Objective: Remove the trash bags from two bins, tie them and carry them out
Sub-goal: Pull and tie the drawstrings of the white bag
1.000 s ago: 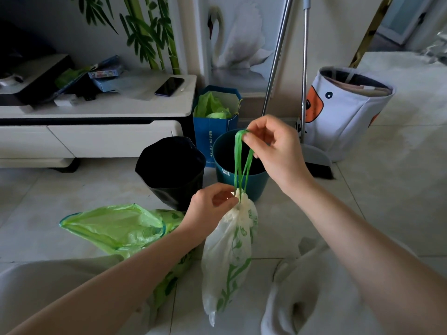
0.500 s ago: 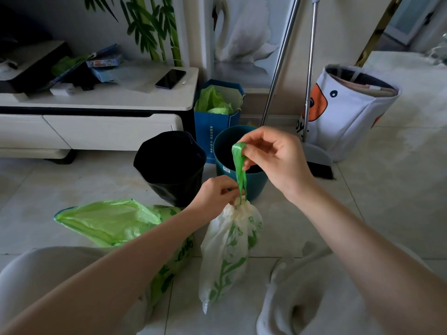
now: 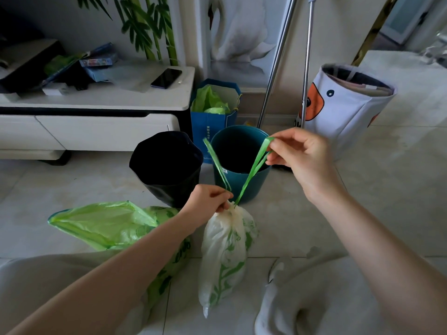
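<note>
Hands [image 3: 302, 160] [image 3: 208, 199] pull green drawstring loops [image 3: 252, 169] apart above white bag [image 3: 226, 252].

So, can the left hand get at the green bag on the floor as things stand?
Probably not yet: the left hand pinches the white bag's neck. The green bag lies close beside that forearm with nothing over it.

Bare floor tiles [image 3: 362, 201] lay open rightward; black bin [image 3: 167, 165] and teal bin [image 3: 239, 163] stood touching ahead; green bag [image 3: 104, 223] blocked the left.
</note>
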